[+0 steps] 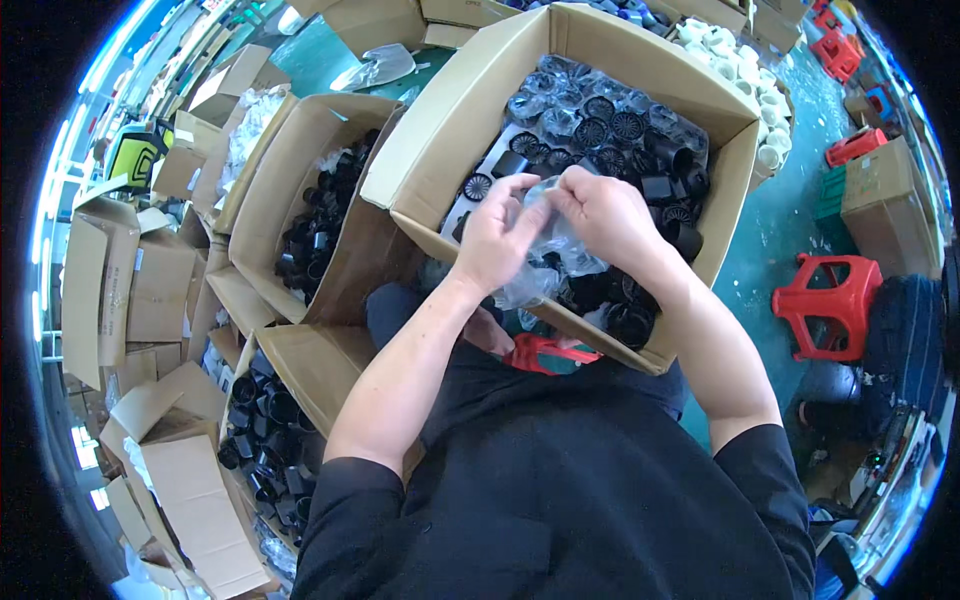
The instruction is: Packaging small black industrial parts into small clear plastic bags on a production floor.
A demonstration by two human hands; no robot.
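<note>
Both of my hands are raised over an open cardboard box [735, 190] and pinch a thin transparent plastic bag [570, 248]. My left hand [497, 238] has its thumb and fingers closed on the bag's left side. My right hand [608, 212] pinches its upper edge, fingertips close to the left thumb. Whether anything is inside the bag I cannot tell. Below them the box holds black round slotted parts [627, 125] and black cup-like pieces [684, 238]. Towards its far side, several parts are wrapped in transparent plastic [560, 122].
On the left, a second carton [300, 120] holds black parts, and another lower down holds black cup-like pieces [270, 430]. White cup-like pieces [735, 70] fill a container at the far right. A red stool [828, 300] stands on the green floor [740, 290].
</note>
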